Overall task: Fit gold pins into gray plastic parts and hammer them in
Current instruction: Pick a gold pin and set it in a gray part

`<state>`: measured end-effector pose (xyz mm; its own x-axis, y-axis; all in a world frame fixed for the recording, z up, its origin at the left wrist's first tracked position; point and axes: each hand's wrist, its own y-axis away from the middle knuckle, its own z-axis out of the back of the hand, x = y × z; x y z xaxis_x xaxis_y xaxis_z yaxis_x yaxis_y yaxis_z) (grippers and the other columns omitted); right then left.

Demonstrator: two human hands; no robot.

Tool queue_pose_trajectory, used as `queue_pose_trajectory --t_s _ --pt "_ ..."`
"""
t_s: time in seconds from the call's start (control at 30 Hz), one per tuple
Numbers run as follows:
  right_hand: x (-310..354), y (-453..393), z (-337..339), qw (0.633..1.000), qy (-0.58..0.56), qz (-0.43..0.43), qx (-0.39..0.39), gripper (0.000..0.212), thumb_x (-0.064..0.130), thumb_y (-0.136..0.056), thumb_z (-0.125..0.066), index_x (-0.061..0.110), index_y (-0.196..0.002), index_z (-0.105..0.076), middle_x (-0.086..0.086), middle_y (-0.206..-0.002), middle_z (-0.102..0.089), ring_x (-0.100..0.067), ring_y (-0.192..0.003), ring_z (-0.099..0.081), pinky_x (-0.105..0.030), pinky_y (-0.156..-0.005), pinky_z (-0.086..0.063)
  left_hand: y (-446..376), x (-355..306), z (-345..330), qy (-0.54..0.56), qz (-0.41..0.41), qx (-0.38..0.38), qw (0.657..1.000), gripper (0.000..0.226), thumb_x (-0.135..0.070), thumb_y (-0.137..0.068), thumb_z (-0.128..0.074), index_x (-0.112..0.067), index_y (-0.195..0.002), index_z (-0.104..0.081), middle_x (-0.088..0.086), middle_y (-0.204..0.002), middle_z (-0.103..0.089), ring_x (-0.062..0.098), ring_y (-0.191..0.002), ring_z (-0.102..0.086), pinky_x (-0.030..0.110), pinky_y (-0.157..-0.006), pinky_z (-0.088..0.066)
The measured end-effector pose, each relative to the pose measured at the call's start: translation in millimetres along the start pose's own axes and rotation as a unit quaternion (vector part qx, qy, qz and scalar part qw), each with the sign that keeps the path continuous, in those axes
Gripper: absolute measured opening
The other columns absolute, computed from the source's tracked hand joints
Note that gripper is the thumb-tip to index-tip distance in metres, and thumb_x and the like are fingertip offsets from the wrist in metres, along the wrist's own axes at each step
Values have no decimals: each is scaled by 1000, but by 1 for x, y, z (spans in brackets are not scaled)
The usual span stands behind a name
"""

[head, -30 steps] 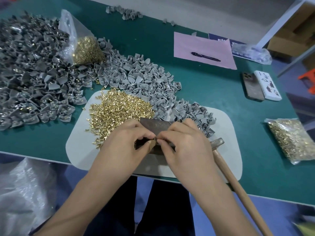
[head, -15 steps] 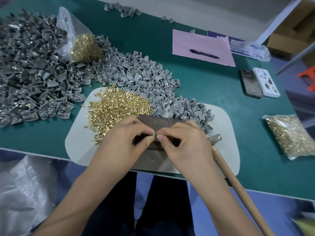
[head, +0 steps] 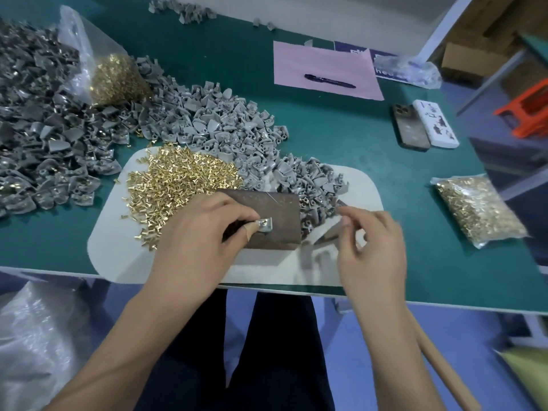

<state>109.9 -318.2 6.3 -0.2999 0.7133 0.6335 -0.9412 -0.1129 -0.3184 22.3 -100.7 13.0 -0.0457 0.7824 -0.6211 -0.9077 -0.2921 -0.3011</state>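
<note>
Head view: your left hand (head: 204, 238) pinches one gray plastic part (head: 264, 225) w/ thumb and forefinger, holding it on the brown metal block (head: 267, 221); your right hand (head: 372, 247) is blurred just right of the block, fingers loosely curled, grip on nothing visible; loose gold pins (head: 175, 185) are heaped on the white mat (head: 118, 250) left of the block; gray parts pile (head: 213, 126) lies behind on the green worktop (head: 341, 137); hammer handle (head: 444, 372) shows below your right wrist.
</note>
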Motion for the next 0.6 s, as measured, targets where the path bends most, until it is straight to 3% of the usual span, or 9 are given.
queue_pose_trajectory --t_s 0.07,0.17,0.3,0.4,0.5,0.6 --pt "-22 7 12 996 63 -68 -7 19 34 -97 -60 28 -113 -69 4 -104 -54 -23 -105 -50 -33 -81 -39 -3 -3 -4 -11 -20 6 1000 8 -31 -88 -73 -29 -96 -77 -16 -89 -63 11 -86 -55 37 -72 -48" --pt "-37 14 20 986 111 -110 63 36 56 -92 -62 29 -117 -65 5 -107 -53 -18 -103 -46 -35 -80 -41 -6 -7 -11 -14 -40 12 999 10 -30 -88 -74 -25 -96 -78 -14 -88 -64 15 -83 -57 40 -72 -49" --pt "-32 9 23 978 149 -61 129 25 47 -94 -65 31 -113 -67 8 -105 -57 -22 -104 -55 -37 -76 -46 -8 -10 -15 -9 -26 8 1000 10 -34 -88 -72 -29 -95 -78 -17 -87 -62 11 -84 -55 32 -68 -44" --pt "-26 7 25 974 180 -50 131 23 43 -100 -55 31 -118 -63 6 -111 -54 -26 -102 -59 -38 -73 -43 -9 -10 -13 -17 -18 9 1000 8 -35 -87 -74 -32 -93 -78 -18 -85 -61 8 -83 -54 28 -63 -39" --pt "-17 10 31 990 100 -49 84 20 43 -105 -44 32 -114 -58 10 -107 -55 -23 -87 -60 -40 -70 -45 -12 -10 -11 -33 -18 19 999 6 -35 -87 -75 -34 -92 -78 -17 -83 -61 8 -82 -54 25 -58 -37" --pt "3 11 34 994 -42 -43 96 25 54 -103 -35 37 -101 -54 13 -83 -63 -12 -67 -55 -37 -62 -44 -15 -12 -8 -49 -27 31 998 7 -37 -88 -74 -35 -93 -78 -16 -84 -62 10 -84 -57 25 -58 -36"
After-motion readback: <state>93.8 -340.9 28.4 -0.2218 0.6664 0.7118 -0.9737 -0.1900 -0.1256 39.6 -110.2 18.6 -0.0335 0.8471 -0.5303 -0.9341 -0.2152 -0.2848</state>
